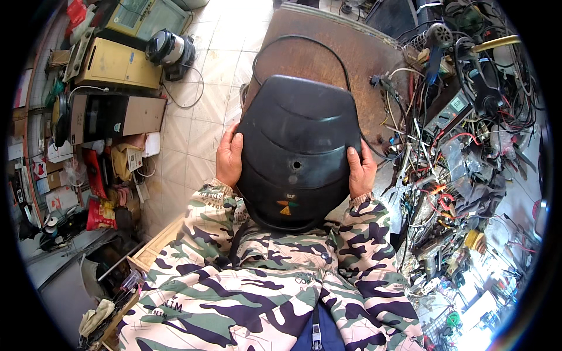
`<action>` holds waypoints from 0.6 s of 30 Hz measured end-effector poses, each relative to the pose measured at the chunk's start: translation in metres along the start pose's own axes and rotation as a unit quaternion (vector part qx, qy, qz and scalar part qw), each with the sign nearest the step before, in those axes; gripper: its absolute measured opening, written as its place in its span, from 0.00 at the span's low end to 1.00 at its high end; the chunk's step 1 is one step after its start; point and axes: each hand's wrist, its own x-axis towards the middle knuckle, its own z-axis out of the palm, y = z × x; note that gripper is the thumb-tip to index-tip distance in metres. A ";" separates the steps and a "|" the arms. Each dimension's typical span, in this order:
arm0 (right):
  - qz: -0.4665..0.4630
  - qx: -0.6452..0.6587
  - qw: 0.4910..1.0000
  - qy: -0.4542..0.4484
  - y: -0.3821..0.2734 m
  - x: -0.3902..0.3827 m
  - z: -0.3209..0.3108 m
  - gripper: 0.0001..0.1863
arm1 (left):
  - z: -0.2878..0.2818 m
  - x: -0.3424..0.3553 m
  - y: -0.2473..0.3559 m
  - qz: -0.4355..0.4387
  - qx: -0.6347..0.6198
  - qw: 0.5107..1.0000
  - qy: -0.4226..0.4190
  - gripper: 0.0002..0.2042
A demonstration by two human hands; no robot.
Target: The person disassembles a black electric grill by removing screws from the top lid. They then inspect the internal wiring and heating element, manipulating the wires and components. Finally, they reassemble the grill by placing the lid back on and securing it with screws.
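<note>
A large black plastic appliance casing (293,128) is held up in front of my body, tapering toward its far end. Curved ridges cross its face, which has a small round hole and a warning-triangle label near my side. My left hand (229,157) grips its left edge with the thumb on top. On the right edge, my right hand (362,169) holds it the same way. The fingers of both hands go partly out of sight beneath. A black power cord (328,44) loops beyond it; where the cord joins the casing is hidden.
Behind the casing stands a brown, worn tabletop (304,26). Wires, tools and a multimeter (453,108) crowd the right side. On the left are a yellow appliance (111,63), a dark-fronted box (105,119), a black-and-silver pot (167,50) on the floor and a wooden stool edge (155,243).
</note>
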 end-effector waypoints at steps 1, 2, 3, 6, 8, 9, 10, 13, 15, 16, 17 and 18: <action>-0.001 -0.009 1.000 0.004 0.002 -0.001 -0.001 0.30 | -0.001 0.001 -0.006 0.001 0.001 1.000 0.000 0.27; -0.003 -0.027 1.000 0.008 0.003 0.000 -0.001 0.31 | 0.000 0.000 -0.007 0.001 0.001 1.000 0.000 0.27; 0.002 -0.017 1.000 0.006 0.002 0.000 -0.002 0.31 | 0.000 0.000 -0.008 0.001 0.002 1.000 0.001 0.28; 0.023 0.004 1.000 0.002 0.000 0.000 -0.002 0.30 | 0.001 -0.001 0.001 -0.032 -0.030 0.999 -0.001 0.28; 0.017 0.008 1.000 -0.007 -0.005 0.002 -0.001 0.29 | 0.001 -0.002 0.000 -0.035 -0.035 0.999 0.003 0.27; 0.018 0.011 1.000 -0.013 -0.007 0.003 -0.001 0.29 | 0.001 0.000 -0.005 -0.033 -0.031 0.999 0.007 0.27; 0.021 0.005 1.000 -0.017 -0.008 0.007 -0.002 0.28 | 0.001 0.001 -0.008 -0.031 -0.028 0.999 0.011 0.27; 0.041 0.043 0.998 -0.011 0.000 0.010 -0.005 0.27 | 0.006 0.007 -0.002 -0.041 -0.027 0.999 0.008 0.26; 0.050 0.055 0.997 -0.009 -0.003 0.012 -0.003 0.29 | 0.007 0.007 0.000 -0.039 -0.015 0.999 0.019 0.25; 0.057 0.057 0.997 -0.005 -0.004 0.011 -0.001 0.29 | 0.006 0.007 -0.003 -0.040 -0.009 0.999 0.022 0.25; 0.062 0.060 0.996 0.002 -0.005 0.010 0.000 0.30 | 0.006 0.008 -0.001 -0.039 -0.001 0.999 0.023 0.26; 0.056 0.046 0.997 0.003 -0.002 0.010 -0.001 0.30 | 0.007 0.008 0.002 -0.040 0.001 0.999 0.024 0.26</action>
